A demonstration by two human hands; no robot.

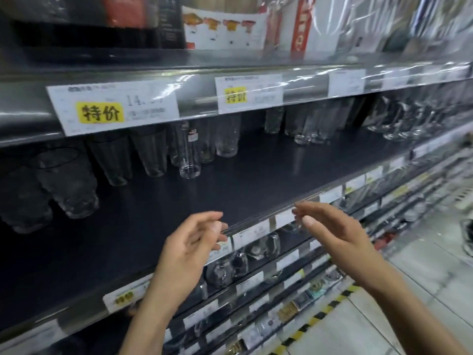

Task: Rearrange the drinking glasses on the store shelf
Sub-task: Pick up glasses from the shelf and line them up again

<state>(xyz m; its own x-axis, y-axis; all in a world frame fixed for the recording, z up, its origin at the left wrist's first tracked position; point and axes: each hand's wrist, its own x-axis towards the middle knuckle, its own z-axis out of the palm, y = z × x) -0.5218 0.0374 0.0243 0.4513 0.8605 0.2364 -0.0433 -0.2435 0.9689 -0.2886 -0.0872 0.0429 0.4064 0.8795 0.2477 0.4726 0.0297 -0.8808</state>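
Note:
A dark store shelf (230, 190) carries clear drinking glasses along its back. A tall straight glass (189, 152) stands out in front of ribbed tumblers (151, 152). Wavy glasses (69, 185) sit at the left, and further glasses (307, 124) and handled mugs (399, 121) stand to the right. My left hand (189, 247) and my right hand (330, 226) hover at the shelf's front edge. Both have relaxed, lightly bent fingers and hold nothing. Neither touches a glass.
The shelf above (179, 98) hangs low over the glasses, with price tags (112, 108) on its edge. Lower shelves (256, 260) hold more glassware. A tiled aisle floor (384, 316) with striped tape lies to the right. The whole view is motion-blurred.

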